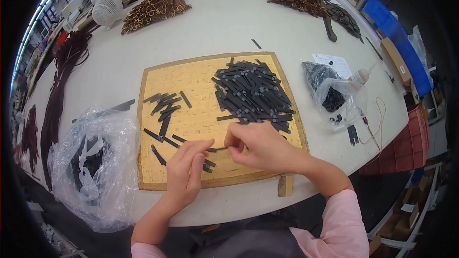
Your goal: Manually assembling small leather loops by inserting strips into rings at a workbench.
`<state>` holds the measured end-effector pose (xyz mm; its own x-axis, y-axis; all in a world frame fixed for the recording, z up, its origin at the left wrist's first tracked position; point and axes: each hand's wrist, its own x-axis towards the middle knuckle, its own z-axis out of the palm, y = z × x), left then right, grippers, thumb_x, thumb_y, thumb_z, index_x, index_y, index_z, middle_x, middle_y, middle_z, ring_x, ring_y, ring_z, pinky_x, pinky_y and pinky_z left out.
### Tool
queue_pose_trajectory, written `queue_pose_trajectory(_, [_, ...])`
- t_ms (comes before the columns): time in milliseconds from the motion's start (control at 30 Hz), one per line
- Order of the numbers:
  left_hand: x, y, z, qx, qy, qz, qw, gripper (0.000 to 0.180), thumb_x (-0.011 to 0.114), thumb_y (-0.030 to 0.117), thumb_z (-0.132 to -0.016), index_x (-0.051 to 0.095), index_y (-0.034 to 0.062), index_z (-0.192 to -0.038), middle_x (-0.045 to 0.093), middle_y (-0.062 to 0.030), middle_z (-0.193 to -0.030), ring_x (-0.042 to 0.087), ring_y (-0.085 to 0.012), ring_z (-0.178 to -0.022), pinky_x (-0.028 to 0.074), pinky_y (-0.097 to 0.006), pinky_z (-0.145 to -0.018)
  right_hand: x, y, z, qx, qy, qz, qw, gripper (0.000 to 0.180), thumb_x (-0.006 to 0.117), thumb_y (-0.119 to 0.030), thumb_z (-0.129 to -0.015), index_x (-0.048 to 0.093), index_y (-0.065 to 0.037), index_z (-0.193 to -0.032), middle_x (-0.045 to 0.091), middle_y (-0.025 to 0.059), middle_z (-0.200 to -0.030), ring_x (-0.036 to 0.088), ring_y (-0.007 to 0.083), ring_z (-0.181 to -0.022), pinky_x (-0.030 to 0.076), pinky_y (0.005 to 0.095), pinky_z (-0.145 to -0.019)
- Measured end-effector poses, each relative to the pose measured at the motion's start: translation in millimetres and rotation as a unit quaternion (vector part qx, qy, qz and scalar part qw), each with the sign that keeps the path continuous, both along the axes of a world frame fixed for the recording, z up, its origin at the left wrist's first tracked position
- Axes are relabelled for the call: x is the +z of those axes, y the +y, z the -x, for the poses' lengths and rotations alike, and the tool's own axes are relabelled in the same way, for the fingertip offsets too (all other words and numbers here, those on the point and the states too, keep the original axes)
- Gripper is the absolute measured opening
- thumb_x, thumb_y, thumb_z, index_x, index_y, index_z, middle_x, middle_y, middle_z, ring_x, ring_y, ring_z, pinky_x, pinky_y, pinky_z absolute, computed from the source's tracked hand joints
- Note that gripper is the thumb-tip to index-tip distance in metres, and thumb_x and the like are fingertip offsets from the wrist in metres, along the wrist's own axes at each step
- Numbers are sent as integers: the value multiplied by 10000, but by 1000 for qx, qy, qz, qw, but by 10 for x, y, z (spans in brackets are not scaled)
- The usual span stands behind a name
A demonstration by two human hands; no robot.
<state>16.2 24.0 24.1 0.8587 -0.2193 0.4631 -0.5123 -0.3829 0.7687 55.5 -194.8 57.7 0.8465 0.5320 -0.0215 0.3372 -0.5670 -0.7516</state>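
My right hand (258,147) is closed in a pinch above the near part of a yellow board (201,74). At its fingertips shows a thin black strip (218,149), partly hidden by the fingers. My left hand (184,169) is beside it, fingers stretched out toward the strip and thumb apart; nothing shows gripped in it. Around and under the left hand lie several loose black strips (158,155), some partly covered. A large heap of short black strips (251,88) with greyish ends fills the board's right side. A smaller group of strips (165,102) lies at its left.
A crumpled clear plastic bag (119,162) with dark contents stands left of the board. To the right are an open bag of small black rings (332,98) and a white bottle (361,75). Brown straps with buckles (158,12) and a small white fan (106,9) occupy the far left.
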Motion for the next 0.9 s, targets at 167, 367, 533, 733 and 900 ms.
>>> queue_pose_trajectory(167, [79,60,167,-166,130,-129,969,89,640,96,-970,682,18,-978,638,-119,-773,641,-287,-650,493,-365,-584,-135,-10,392,70,89,-137,984,144,695,-89,-888,585,-42,-968,686,76,-812,684,187,-720,532,308,-622])
queue_pose_trajectory(367, [8,148,110,-191,297,-80,932,113,667,104,-957,703,7,-1003,632,-105,-726,634,-231,-628,488,-342,-583,-386,-52,439,22,275,-227,934,142,665,-98,-952,562,-45,-1033,688,31,-842,663,119,-777,527,276,-675])
queue_pose_trajectory(533, [75,102,65,-188,314,-51,929,189,672,50,-942,714,0,-1120,685,-110,-799,669,-182,-679,519,-304,-632,-411,-67,464,25,178,-184,966,148,679,-80,-956,555,-43,-1028,697,45,-876,675,123,-791,541,274,-694])
queue_pose_trajectory(733, [24,145,70,-184,338,16,923,239,698,-11,-901,724,-6,-1139,736,-110,-886,714,-171,-802,558,-276,-720,-354,-43,458,1,235,-240,942,165,696,-98,-963,547,-49,-1016,692,49,-906,681,125,-830,546,270,-733])
queue_pose_trajectory(900, [90,207,9,-177,342,51,922,197,710,-3,-889,751,22,-1081,739,-111,-985,703,-210,-944,547,-319,-881,-397,-62,416,-16,342,-400,850,187,605,-204,-1036,564,-39,-1115,681,61,-993,662,124,-920,542,278,-803])
